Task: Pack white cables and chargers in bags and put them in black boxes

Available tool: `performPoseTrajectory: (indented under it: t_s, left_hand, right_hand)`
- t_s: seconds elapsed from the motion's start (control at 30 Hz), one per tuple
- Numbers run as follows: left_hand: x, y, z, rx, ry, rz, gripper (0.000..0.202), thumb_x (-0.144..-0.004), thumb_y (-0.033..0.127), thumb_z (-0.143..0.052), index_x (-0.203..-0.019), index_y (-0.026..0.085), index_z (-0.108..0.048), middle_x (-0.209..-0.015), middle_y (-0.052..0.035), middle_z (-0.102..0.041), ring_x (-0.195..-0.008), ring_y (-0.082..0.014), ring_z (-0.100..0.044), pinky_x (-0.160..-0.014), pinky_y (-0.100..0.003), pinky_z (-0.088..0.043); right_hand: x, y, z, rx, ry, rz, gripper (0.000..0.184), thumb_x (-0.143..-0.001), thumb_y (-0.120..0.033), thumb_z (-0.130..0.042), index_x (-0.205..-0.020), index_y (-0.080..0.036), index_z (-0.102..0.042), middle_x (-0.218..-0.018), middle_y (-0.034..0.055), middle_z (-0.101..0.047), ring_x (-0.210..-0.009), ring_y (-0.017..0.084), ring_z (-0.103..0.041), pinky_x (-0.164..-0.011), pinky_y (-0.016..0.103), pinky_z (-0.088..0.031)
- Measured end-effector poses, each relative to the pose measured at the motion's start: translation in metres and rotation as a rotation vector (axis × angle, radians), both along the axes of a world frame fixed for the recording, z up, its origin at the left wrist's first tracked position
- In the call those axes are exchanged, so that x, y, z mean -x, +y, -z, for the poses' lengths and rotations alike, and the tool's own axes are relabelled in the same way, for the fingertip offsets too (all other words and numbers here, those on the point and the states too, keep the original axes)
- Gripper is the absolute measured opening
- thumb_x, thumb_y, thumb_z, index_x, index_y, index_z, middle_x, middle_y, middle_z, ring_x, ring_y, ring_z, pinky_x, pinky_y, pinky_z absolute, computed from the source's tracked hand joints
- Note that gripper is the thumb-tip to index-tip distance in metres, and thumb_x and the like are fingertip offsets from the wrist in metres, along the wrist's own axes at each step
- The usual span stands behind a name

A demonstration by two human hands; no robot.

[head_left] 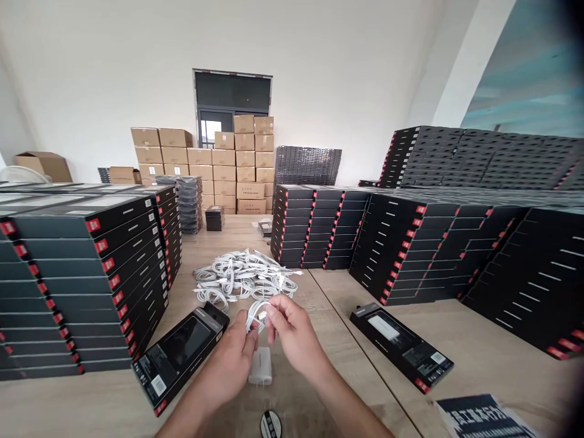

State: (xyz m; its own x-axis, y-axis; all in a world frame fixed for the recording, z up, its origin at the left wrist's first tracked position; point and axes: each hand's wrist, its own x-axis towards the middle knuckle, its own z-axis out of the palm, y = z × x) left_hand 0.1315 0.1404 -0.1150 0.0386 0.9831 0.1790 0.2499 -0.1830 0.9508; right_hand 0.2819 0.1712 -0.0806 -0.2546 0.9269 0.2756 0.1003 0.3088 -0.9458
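A coiled white charging cable (256,314) is held up between my two hands, above the table. My left hand (235,348) grips the coil from the left, with the fingers closed around it. On the other side, my right hand (292,331) pinches the cable near its connector. Just below the hands a white plug adapter (261,367) lies on the table, its prongs toward me. Beyond them spreads a heap of white coiled cables (246,275). To the left lies a black box (182,353) with a dark window; another black box (401,347), showing a white item, lies to the right.
Tall stacks of black boxes with red marks stand at the left (123,280) and right (387,243). Cardboard cartons (223,176) are piled by the far wall. A round label (271,424) and a printed sheet (483,417) lie near the front edge.
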Motion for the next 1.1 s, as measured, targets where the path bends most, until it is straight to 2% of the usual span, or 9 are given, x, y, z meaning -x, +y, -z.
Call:
performPoseTrajectory:
  t_s: [0.13, 0.2, 0.37, 0.43, 0.53, 0.67, 0.83, 1.0, 1.1]
  left_hand:
    - [0.000, -0.001, 0.000, -0.012, -0.059, 0.020, 0.031, -0.087, 0.039, -0.055, -0.111, 0.023, -0.064, -0.105, -0.0092, -0.069, -0.101, -0.0274, -0.059, -0.092, -0.036, -0.039]
    - [0.000, -0.001, 0.001, -0.018, -0.086, 0.025, 0.032, -0.086, 0.039, -0.056, -0.114, 0.023, -0.064, -0.108, -0.0086, -0.068, -0.103, -0.0266, -0.058, -0.093, -0.036, -0.039]
    - [-0.005, 0.002, 0.000, 0.064, -0.227, 0.066, 0.032, -0.084, 0.047, -0.058, -0.102, 0.021, -0.063, -0.071, 0.0003, -0.058, -0.063, -0.0162, -0.051, -0.059, -0.027, -0.042]
    - [-0.008, 0.003, -0.005, 0.103, -0.280, 0.088, 0.036, -0.084, 0.053, -0.056, -0.098, 0.020, -0.059, -0.063, 0.0047, -0.049, -0.053, -0.0115, -0.041, -0.050, -0.023, -0.035]
    - [-0.011, 0.004, -0.013, 0.132, -0.360, 0.070, 0.045, -0.080, 0.061, -0.057, -0.098, 0.020, -0.055, -0.059, 0.0074, -0.044, -0.049, -0.0087, -0.035, -0.045, -0.021, -0.027]
    - [-0.009, 0.005, -0.012, 0.133, -0.358, 0.109, 0.043, -0.081, 0.061, -0.056, -0.092, 0.019, -0.053, -0.057, 0.0073, -0.047, -0.044, -0.0067, -0.034, -0.043, -0.020, -0.025]
    - [-0.003, 0.005, -0.006, 0.155, -0.305, 0.224, 0.040, -0.084, 0.057, -0.056, -0.091, 0.018, -0.055, -0.068, -0.0004, -0.062, -0.051, -0.0117, -0.054, -0.044, -0.021, -0.035]
    - [-0.010, 0.000, -0.005, 0.230, -0.420, 0.359, 0.041, -0.084, 0.057, -0.056, -0.094, 0.018, -0.054, -0.070, -0.0002, -0.062, -0.050, -0.0105, -0.054, -0.044, -0.020, -0.037]
    - [-0.016, -0.001, -0.005, 0.242, -0.337, 0.371, 0.045, -0.084, 0.061, -0.053, -0.097, 0.017, -0.055, -0.066, 0.0008, -0.061, -0.047, -0.0111, -0.053, -0.042, -0.020, -0.034]
  right_hand:
    - [-0.003, 0.004, 0.000, 0.333, 0.174, -0.128, 0.034, -0.078, -0.050, -0.066, -0.072, -0.019, -0.055, -0.068, -0.0012, -0.065, -0.045, 0.009, -0.054, -0.041, 0.019, -0.020]
    - [-0.005, 0.006, 0.001, 0.345, 0.145, -0.127, 0.034, -0.077, -0.051, -0.068, -0.076, -0.018, -0.061, -0.063, -0.0015, -0.064, -0.042, 0.008, -0.049, -0.041, 0.020, -0.021]
    - [0.000, 0.006, 0.008, -0.017, -0.074, 0.093, 0.021, -0.079, -0.039, -0.066, -0.081, -0.020, -0.075, -0.050, -0.0053, -0.048, -0.046, 0.010, -0.039, -0.046, 0.024, -0.031]
    - [0.003, 0.004, 0.011, -0.171, -0.116, 0.179, 0.018, -0.078, -0.033, -0.068, -0.090, -0.022, -0.077, -0.055, -0.0041, -0.051, -0.053, 0.013, -0.044, -0.053, 0.025, -0.038]
    - [0.005, 0.004, 0.013, -0.267, -0.053, 0.226, 0.033, -0.079, -0.034, -0.068, -0.111, -0.025, -0.071, -0.066, -0.0021, -0.057, -0.062, 0.015, -0.051, -0.062, 0.028, -0.045]
    - [0.001, 0.011, 0.012, -0.074, 0.214, 0.219, 0.043, -0.080, -0.044, -0.067, -0.117, -0.021, -0.063, -0.085, 0.0022, -0.064, -0.066, 0.016, -0.058, -0.058, 0.027, -0.047]
    - [-0.003, 0.013, 0.008, 0.104, 0.215, 0.054, 0.036, -0.072, -0.045, -0.076, -0.094, -0.018, -0.072, -0.066, -0.0019, -0.063, -0.050, 0.010, -0.047, -0.046, 0.023, -0.037]
    - [0.010, -0.001, 0.006, 0.304, 0.438, -0.110, 0.043, -0.073, -0.051, -0.075, -0.103, -0.020, -0.071, -0.092, 0.0050, -0.074, -0.075, 0.018, -0.066, -0.061, 0.027, -0.052]
    - [0.018, -0.004, 0.007, 0.443, 0.601, -0.131, 0.040, -0.072, -0.053, -0.075, -0.093, -0.020, -0.070, -0.096, 0.0078, -0.075, -0.086, 0.022, -0.070, -0.065, 0.029, -0.054]
